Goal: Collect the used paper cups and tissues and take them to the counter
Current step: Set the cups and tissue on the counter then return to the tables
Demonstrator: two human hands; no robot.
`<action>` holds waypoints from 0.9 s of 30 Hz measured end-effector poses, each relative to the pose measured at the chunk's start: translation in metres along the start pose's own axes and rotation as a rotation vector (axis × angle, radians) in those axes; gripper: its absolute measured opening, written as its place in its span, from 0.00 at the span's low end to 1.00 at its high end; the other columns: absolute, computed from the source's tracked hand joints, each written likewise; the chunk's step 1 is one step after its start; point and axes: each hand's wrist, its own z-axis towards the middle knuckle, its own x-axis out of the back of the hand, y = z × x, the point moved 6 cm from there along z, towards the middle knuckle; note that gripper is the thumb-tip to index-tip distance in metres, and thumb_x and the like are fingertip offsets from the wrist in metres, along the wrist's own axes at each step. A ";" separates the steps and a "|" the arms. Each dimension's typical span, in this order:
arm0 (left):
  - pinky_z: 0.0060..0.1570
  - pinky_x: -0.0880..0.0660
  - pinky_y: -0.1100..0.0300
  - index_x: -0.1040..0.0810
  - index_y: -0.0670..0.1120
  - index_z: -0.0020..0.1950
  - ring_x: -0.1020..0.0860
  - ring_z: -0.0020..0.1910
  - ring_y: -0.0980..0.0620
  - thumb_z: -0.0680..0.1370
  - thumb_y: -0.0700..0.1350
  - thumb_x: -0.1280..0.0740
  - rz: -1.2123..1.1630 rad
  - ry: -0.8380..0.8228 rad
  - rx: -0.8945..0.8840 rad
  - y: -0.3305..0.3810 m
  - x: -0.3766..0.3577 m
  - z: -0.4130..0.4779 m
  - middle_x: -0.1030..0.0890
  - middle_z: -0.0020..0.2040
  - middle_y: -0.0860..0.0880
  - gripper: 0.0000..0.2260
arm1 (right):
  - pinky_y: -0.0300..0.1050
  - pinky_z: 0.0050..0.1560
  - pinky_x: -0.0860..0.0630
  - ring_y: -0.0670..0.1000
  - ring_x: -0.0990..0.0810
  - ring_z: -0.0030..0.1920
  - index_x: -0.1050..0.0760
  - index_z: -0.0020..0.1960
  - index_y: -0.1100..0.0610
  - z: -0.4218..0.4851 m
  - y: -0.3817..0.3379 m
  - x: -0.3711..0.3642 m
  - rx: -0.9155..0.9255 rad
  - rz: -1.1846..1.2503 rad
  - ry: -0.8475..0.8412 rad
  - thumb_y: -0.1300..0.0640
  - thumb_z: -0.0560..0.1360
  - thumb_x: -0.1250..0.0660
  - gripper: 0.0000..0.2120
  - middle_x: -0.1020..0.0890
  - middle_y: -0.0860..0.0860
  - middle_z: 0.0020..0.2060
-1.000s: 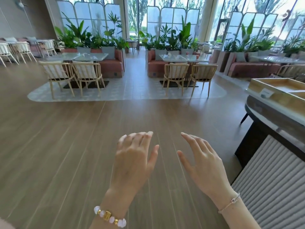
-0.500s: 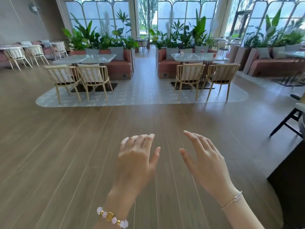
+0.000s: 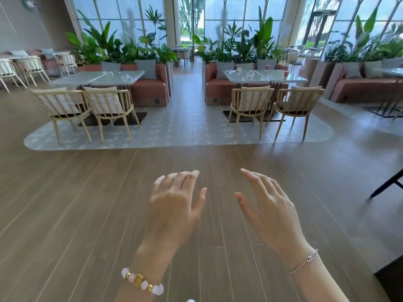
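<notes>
Both hands hang empty over the wood floor [image 3: 65,214], palms down: the left hand [image 3: 174,205] and right hand [image 3: 268,210] each with fingers loosely spread. Far ahead, small pale items, perhaps tissues [image 3: 239,69], and a cup [image 3: 268,67] sit on the right-hand table [image 3: 283,77].

Cup [image 3: 268,67], tissues [image 3: 239,70] (far tabletop)

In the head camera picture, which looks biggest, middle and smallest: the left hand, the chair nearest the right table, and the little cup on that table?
1. Left hand, biggest, but only because it is closest to the camera.
2. Chair, middle.
3. Cup, smallest, just a tiny far-off speck.
</notes>
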 end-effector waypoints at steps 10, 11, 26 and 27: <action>0.62 0.31 0.46 0.23 0.45 0.62 0.22 0.57 0.46 0.78 0.50 0.36 -0.016 0.004 -0.012 -0.077 -0.098 0.191 0.18 0.55 0.49 0.15 | 0.48 0.56 0.25 0.51 0.23 0.60 0.27 0.66 0.53 0.182 0.046 -0.114 -0.016 -0.013 -0.002 0.46 0.76 0.36 0.21 0.21 0.47 0.59; 0.62 0.31 0.46 0.23 0.45 0.62 0.22 0.57 0.46 0.77 0.50 0.35 -0.016 0.005 -0.018 -0.083 -0.106 0.212 0.18 0.55 0.49 0.16 | 0.49 0.55 0.24 0.52 0.22 0.59 0.27 0.66 0.54 0.202 0.050 -0.124 -0.021 -0.015 0.010 0.49 0.75 0.33 0.21 0.21 0.48 0.58; 0.61 0.31 0.47 0.23 0.46 0.61 0.21 0.55 0.46 0.79 0.51 0.38 -0.025 0.038 -0.028 -0.170 -0.251 0.442 0.18 0.54 0.49 0.15 | 0.43 0.55 0.29 0.45 0.29 0.60 0.27 0.67 0.53 0.432 0.122 -0.289 -0.009 -0.007 -0.012 0.41 0.75 0.45 0.26 0.21 0.47 0.59; 0.61 0.30 0.48 0.23 0.46 0.61 0.21 0.55 0.46 0.78 0.52 0.39 -0.021 0.037 -0.029 -0.175 -0.263 0.459 0.18 0.54 0.49 0.16 | 0.42 0.55 0.30 0.44 0.30 0.60 0.28 0.67 0.52 0.449 0.131 -0.302 -0.009 -0.004 -0.011 0.41 0.75 0.45 0.25 0.21 0.47 0.59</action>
